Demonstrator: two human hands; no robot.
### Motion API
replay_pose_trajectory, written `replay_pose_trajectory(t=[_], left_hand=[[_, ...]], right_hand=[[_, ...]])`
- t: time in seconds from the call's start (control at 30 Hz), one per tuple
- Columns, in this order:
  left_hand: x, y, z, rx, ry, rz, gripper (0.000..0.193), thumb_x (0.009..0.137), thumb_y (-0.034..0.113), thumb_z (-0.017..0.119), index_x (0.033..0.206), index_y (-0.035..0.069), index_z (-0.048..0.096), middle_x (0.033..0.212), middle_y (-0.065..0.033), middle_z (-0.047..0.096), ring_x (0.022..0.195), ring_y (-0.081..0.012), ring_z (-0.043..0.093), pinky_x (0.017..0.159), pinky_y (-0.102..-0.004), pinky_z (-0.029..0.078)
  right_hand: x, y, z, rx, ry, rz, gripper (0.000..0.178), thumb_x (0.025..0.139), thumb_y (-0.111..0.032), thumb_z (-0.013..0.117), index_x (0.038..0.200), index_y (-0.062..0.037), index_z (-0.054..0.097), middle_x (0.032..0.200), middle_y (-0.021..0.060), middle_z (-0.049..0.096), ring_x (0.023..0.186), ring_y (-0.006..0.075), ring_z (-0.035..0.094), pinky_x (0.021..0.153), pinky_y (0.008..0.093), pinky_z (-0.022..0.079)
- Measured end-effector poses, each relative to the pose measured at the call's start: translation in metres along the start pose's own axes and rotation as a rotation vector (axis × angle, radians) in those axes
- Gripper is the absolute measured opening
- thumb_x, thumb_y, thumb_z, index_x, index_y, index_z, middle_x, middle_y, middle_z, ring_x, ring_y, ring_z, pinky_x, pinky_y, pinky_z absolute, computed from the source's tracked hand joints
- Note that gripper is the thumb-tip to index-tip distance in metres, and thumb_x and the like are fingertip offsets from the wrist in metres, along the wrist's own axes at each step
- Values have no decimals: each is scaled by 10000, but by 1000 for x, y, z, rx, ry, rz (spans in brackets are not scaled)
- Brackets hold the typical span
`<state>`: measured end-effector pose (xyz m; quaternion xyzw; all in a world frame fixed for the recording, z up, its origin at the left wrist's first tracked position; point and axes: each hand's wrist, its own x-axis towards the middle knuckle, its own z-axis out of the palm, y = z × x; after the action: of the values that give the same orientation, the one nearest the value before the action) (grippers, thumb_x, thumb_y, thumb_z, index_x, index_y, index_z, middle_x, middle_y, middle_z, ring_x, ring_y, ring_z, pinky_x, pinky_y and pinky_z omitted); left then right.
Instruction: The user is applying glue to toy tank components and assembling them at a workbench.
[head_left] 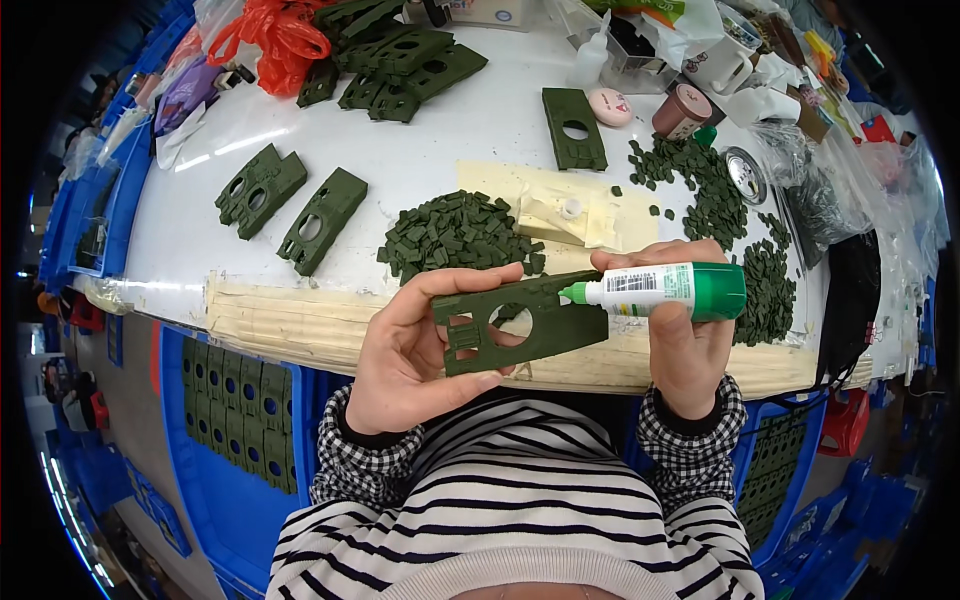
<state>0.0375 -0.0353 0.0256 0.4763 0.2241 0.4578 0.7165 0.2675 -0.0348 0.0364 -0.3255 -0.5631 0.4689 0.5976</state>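
Note:
My left hand grips a dark green plastic tank hull part by its left end, thumb below and fingers above. The part has a large round hole and small square openings. In my right hand is a white and green glue bottle, held sideways. Its light green nozzle points left and meets, or nearly meets, the upper face of the hull part. Just beyond my hands lies a heap of small dark green plastic pieces. Beside the heap, a cream-coloured block rests on a yellowish sheet.
Two hull parts lie at left, another further back. Stacked hull parts stand near a red plastic bag. More small pieces spread at right, near a brown jar. Blue trays of hull parts sit below the table edge.

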Motion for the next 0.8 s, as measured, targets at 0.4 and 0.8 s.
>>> replay_pose_trajectory(t=[0.4, 0.8], left_hand=[[1, 0, -1, -2, -25, 8, 585, 734, -113, 621, 1254, -49, 361, 1348, -225, 374, 1072, -211, 555, 878, -319, 509], [2, 0, -1, -32, -10, -4, 593, 731, -100, 631, 1252, -70, 349, 1344, -233, 372, 1056, -194, 556, 862, -312, 519]], right_hand=[[-1, 0, 1, 2, 13, -15, 362, 851, -205, 637, 1037, 48, 458, 990, 236, 624, 996, 282, 612, 847, 356, 501], [-1, 1, -1, 42, 0, -26, 361, 857, -229, 628, 1032, 40, 463, 959, 201, 620, 983, 301, 610, 843, 386, 500]])
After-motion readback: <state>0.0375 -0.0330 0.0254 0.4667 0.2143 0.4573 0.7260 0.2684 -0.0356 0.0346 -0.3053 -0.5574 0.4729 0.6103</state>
